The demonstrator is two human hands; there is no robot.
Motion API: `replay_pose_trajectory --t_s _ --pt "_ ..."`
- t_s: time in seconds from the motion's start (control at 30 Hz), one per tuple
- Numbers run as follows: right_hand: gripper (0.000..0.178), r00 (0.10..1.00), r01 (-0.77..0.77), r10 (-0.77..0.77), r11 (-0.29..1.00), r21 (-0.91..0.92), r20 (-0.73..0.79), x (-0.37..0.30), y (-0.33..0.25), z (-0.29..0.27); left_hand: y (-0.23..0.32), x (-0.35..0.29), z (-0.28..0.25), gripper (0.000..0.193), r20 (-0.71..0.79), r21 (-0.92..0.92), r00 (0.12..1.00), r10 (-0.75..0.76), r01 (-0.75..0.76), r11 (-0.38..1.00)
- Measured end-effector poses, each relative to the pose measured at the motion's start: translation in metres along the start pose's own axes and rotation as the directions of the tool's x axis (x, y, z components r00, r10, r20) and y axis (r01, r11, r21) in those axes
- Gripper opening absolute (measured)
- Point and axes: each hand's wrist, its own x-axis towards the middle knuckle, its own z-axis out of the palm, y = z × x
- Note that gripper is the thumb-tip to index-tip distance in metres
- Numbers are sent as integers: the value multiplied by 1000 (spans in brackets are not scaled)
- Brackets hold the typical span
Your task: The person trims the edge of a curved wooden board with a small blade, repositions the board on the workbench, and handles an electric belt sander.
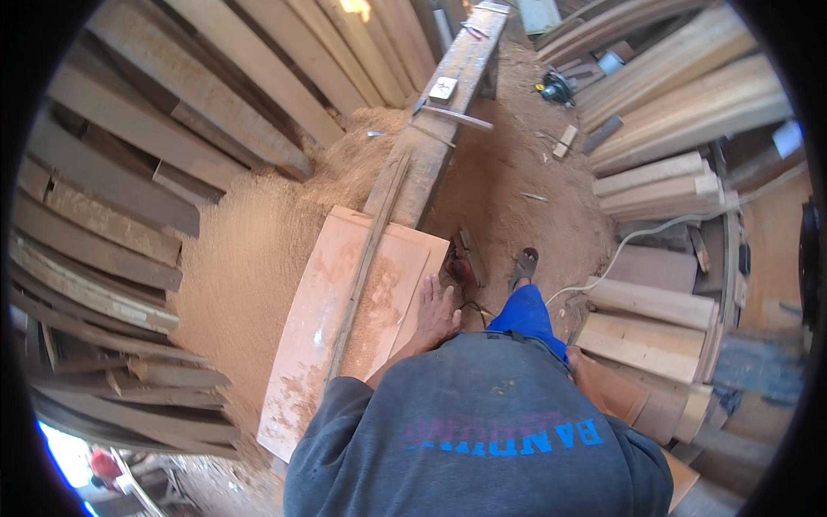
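Note:
My left hand rests on the right edge of a flat reddish-brown wooden panel, its fingers spread and holding nothing. A long narrow wooden strip lies lengthwise over the panel and onto the bench. Sawdust is scattered across the panel's face. At my right side, beside the blue shorts, what looks like my right hand shows only in part; its fingers cannot be made out. Under the bench's right side, close to my left hand, a red power tool stands on the floor.
On the narrow bench lie a try square, a small pale box and pliers. Planks lean at left beside heaped sawdust. At right are stacked boards, a pale cable and a green power tool.

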Motion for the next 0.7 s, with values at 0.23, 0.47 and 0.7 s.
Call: replay_pose_trajectory --t_s 0.23,0.47,0.7 --pt "30 992 100 -110 985 138 66 169 -184 -108 31 82 -8 66 76 57 979 -189 185 981" --pt "38 603 774 -722 427 -468 339 193 -474 -158 83 143 -13 48 231 -569 815 -531 556 606" --pt "57 269 858 -764 -88 -507 587 37 -689 -70 112 29 66 50 544 -836 173 -821 32 -548"
